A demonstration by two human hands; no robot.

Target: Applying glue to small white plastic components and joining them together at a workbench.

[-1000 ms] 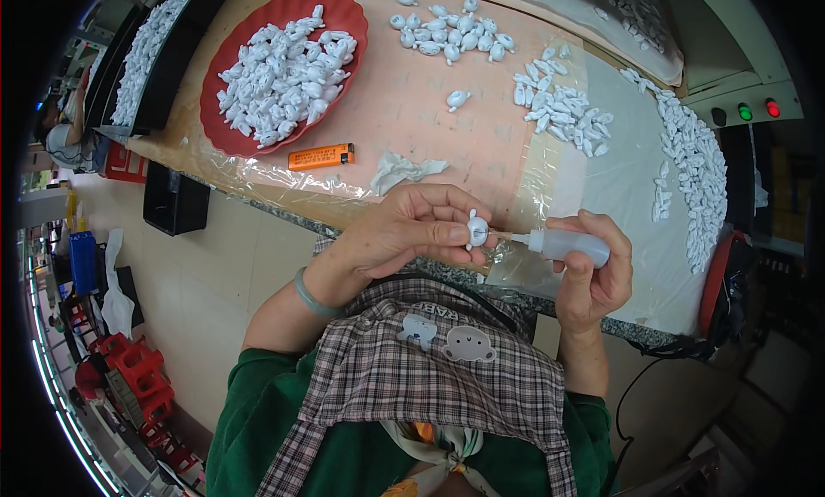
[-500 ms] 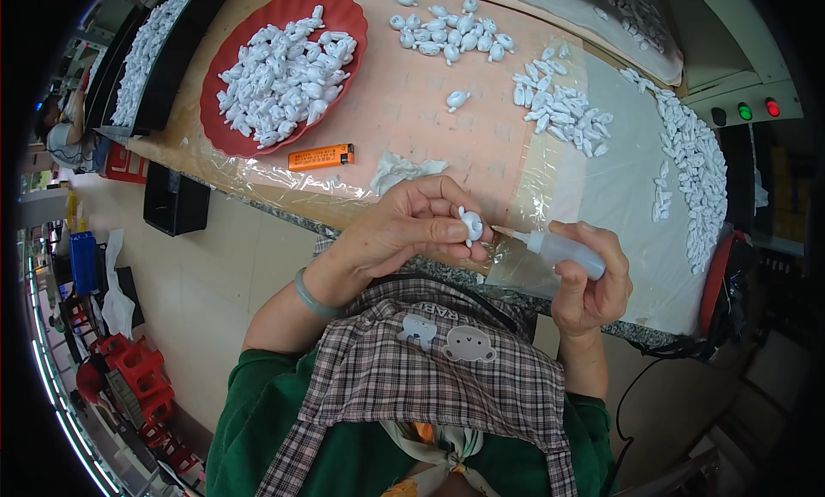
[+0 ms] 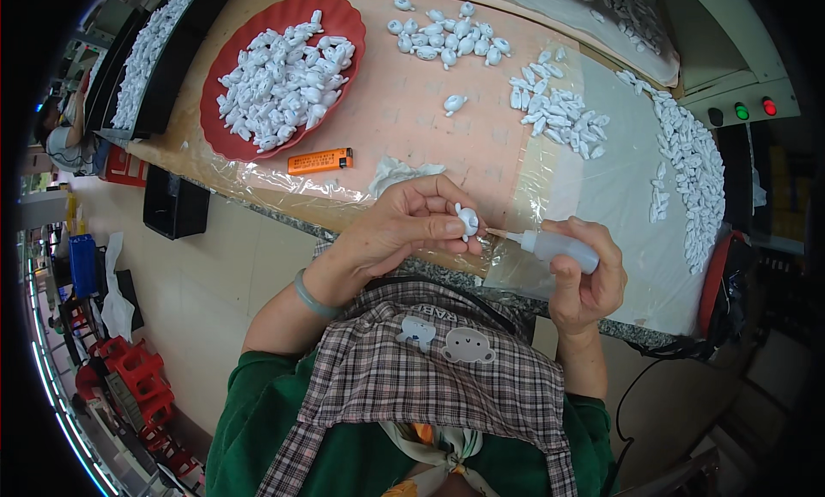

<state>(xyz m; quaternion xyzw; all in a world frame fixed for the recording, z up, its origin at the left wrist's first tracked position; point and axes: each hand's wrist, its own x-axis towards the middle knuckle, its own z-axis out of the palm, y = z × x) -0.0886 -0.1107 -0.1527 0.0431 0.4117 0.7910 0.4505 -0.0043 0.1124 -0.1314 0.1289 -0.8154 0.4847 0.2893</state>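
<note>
My left hand (image 3: 411,228) pinches a small white plastic figure piece (image 3: 467,221) between thumb and fingers, over the table's near edge. My right hand (image 3: 591,278) is wrapped round a translucent squeeze bottle (image 3: 561,249) with a thin nozzle. The bottle lies tilted almost level, its nozzle tip (image 3: 491,231) pointing left, very close to the white piece; whether they touch I cannot tell. Beyond my hands, a single similar white piece (image 3: 455,104) lies on the pink sheet, with a cluster of like pieces (image 3: 449,38) farther back.
A red scalloped bowl (image 3: 356,35) heaped with white parts stands at the far left. Nearer lie an orange lighter (image 3: 320,161) and a crumpled tissue (image 3: 400,172). Piles of small elongated white parts (image 3: 563,115) and more parts (image 3: 694,175) spread rightward. A black bin (image 3: 174,201) sits left of the table.
My right hand has shifted slightly left with the squeeze bottle, now held more level, bringing its nozzle nearer the white piece. My left hand keeps its pinch, barely moving.
</note>
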